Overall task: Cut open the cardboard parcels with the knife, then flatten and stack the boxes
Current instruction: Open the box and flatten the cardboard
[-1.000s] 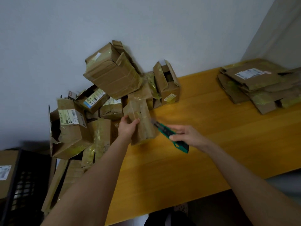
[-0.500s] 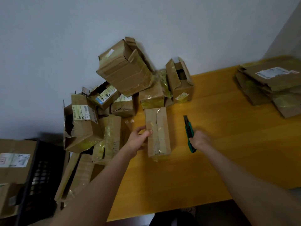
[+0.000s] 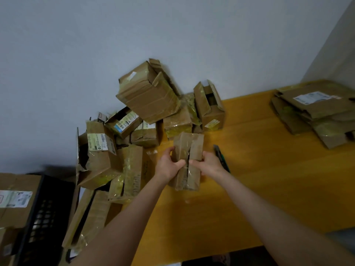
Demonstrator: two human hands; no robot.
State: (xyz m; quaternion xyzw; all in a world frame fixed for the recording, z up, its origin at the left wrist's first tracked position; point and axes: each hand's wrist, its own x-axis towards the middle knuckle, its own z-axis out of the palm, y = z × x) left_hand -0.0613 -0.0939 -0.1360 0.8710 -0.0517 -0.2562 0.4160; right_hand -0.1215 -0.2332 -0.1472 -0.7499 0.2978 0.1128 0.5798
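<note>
No word or number could be read anywhere; all print was too small or blurred. A white shipping label (image 3: 99,142) with a barcode sat on the torn box (image 3: 96,169) at the left of the heap. A blue-and-white label (image 3: 125,121) with small barcodes lay on the open box (image 3: 110,124) behind it. A pale blank-looking sticker (image 3: 132,74) marked the big tilted box (image 3: 149,100). A yellowish label (image 3: 213,122) stood on the open-topped box (image 3: 215,112). Another white shipping label (image 3: 312,97) lay on the flattened stack (image 3: 315,110) at the worktop's far right. A greenish-white label (image 3: 15,198) was stuck to the carton (image 3: 17,215) at the far left.
</note>
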